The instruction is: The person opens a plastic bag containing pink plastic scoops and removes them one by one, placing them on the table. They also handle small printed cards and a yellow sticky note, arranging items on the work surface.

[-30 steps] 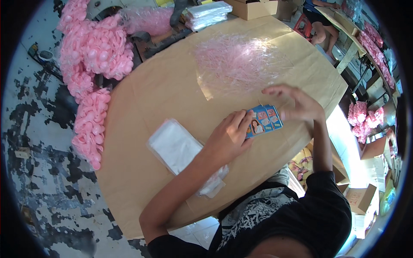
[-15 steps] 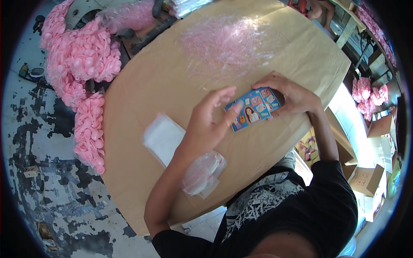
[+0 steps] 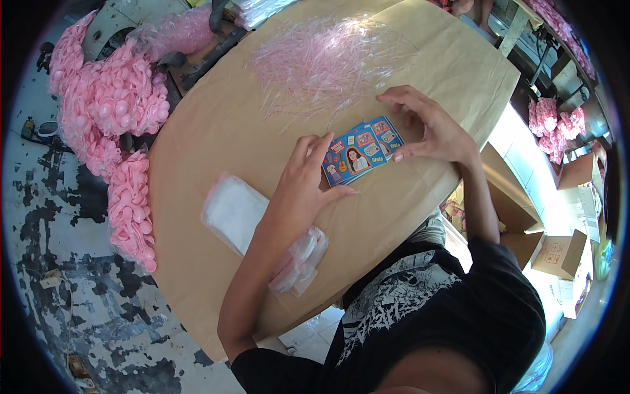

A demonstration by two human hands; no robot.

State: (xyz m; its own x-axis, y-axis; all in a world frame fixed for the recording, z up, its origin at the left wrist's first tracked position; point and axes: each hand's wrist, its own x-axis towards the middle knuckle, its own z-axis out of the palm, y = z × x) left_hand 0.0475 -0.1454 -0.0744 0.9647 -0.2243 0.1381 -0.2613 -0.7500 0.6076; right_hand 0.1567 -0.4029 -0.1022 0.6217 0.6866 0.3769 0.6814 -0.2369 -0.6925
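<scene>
A small stack of blue printed cards [image 3: 361, 152], slightly fanned, lies on the brown-covered table in front of me. My left hand [image 3: 303, 172] is closed round the stack's left end, fingers along the far edge and thumb by the near edge. At the right end, my right hand [image 3: 433, 128] is open, fingers spread and raised off the cards, its thumb close to their right edge. Nearer me, partly behind my left forearm, are a stack of white clear-topped plastic bags [image 3: 233, 209] and a crumpled clear plastic bundle [image 3: 302, 262].
A loose heap of thin pink and clear strips [image 3: 315, 59] lies on the far part of the table [image 3: 190, 171]. Bagged pink spoon-like pieces [image 3: 115, 98] hang along the left side. Open cardboard boxes [image 3: 558, 253] stand at the right, and another person's legs [image 3: 485, 13] show at the far right.
My left hand has come down onto the cards' left end. My right hand has let go and opened away from their right end. The cards are more fanned out.
</scene>
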